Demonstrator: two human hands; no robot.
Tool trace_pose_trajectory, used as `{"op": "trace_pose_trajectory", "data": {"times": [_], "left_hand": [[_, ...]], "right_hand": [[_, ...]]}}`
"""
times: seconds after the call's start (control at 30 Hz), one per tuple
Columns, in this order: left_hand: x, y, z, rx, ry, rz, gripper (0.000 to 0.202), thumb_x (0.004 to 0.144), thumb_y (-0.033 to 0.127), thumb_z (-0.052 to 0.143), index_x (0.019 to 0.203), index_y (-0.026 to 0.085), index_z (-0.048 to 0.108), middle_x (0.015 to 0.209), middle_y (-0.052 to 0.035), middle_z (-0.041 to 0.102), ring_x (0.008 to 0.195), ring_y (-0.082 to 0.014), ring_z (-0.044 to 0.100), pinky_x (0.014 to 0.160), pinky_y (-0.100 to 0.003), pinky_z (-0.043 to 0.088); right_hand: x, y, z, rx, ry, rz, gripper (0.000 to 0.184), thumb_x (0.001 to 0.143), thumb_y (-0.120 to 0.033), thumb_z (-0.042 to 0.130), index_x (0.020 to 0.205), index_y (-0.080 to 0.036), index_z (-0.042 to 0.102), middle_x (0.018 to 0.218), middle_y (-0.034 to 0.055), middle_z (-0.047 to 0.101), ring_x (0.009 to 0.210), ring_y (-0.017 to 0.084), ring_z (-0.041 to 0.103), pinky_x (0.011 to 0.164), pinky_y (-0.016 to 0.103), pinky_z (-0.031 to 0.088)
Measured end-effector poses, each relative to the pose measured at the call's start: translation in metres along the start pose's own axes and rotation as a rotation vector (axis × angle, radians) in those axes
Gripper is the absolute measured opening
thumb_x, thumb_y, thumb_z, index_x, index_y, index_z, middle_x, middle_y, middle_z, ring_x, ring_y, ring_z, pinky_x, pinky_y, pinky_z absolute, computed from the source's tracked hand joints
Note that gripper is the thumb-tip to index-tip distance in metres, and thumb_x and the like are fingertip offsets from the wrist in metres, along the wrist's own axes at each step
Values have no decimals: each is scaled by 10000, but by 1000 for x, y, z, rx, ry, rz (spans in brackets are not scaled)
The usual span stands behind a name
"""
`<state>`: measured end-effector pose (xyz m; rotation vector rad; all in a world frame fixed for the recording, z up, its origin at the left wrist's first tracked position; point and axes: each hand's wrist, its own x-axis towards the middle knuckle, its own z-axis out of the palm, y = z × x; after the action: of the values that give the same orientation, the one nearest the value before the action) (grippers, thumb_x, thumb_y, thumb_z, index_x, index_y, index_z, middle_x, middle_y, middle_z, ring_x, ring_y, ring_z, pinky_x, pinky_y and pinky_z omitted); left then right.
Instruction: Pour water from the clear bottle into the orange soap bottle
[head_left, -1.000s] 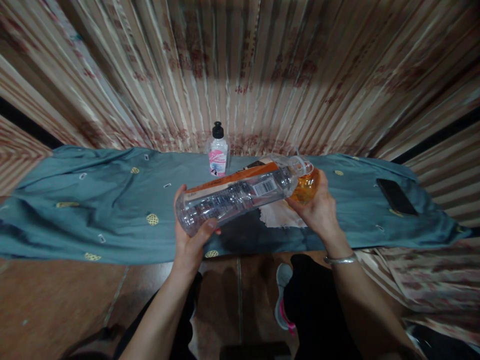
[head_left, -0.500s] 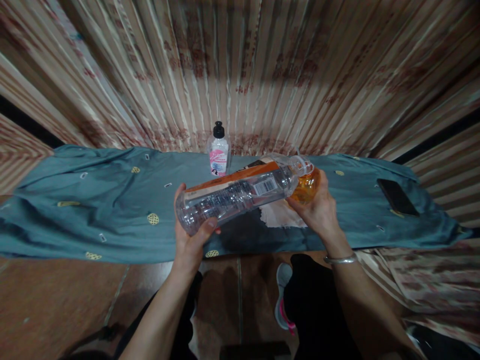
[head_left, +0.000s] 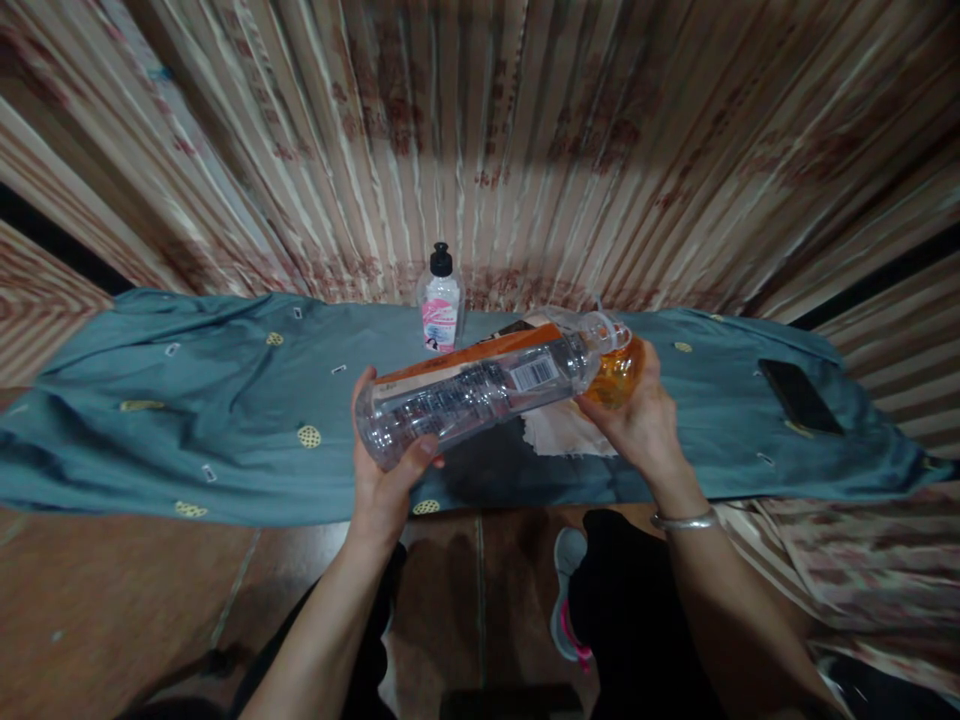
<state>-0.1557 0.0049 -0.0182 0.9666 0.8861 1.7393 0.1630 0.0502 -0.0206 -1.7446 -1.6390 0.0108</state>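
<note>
My left hand (head_left: pixel 390 470) is wrapped round the base of a large clear plastic bottle (head_left: pixel 480 395) with an orange label and a barcode. The bottle lies tilted in the air, its base low at the left and its neck higher at the right. My right hand (head_left: pixel 649 415) grips a clear container of orange liquid (head_left: pixel 619 375) by the bottle's neck. Part of that container is hidden behind the bottle and my fingers, so its full shape does not show. Beyond the bottle stands a small pump-top bottle (head_left: pixel 441 310) with a black cap and a pink label.
A teal patterned cloth (head_left: pixel 247 400) covers the long table. Under the held bottle lies a pale, ragged-edged sheet (head_left: pixel 566 430). A dark phone (head_left: pixel 799 395) rests at the right. Pleated curtains (head_left: pixel 480 130) hang close behind the table.
The whole view has shifted very slightly. Both hands keep the same grip, and the bottle and the container hold nearly the same pose.
</note>
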Motion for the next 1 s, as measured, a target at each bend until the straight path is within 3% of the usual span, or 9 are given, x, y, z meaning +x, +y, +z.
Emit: {"op": "trace_pose_trajectory", "data": {"times": [0.23,0.57,0.77,1.0], "left_hand": [[0,1,2,3,4,10,899,758,432,1024,1544,351,593,1132,-34,744,764,-180,693,483,-225,554],[0,8,7,41,0,-15,988,755,460,1015,1600,332,520,1083,-26,727,640,-167,636,474,-284,564],[1,6,5,5,-22,8,922,759,452,1020,1554,344,566,1016,3,720,622,-147,647,470,-243,545],[0,5,5,-12,-27,21,868,779,437,1016,1532,365,589,1066,-1,729,637,-130,640,474,-224,542]], "right_hand": [[0,1,0,-16,0,-10,1095,815,-593,834,1700,-149,368,1490,275,757,1237,457,819,1008,581,679],[0,-2,-2,-4,-10,-1,1092,799,-576,840,1684,-124,385,1482,293,755,1229,464,820,1007,585,678],[1,-1,-1,-1,-9,4,1095,802,-599,832,1684,-135,378,1420,268,791,1200,457,829,992,576,682],[0,-1,1,13,7,-3,1076,820,-643,811,1680,-151,393,1439,252,791,1203,447,833,994,571,684]]}}
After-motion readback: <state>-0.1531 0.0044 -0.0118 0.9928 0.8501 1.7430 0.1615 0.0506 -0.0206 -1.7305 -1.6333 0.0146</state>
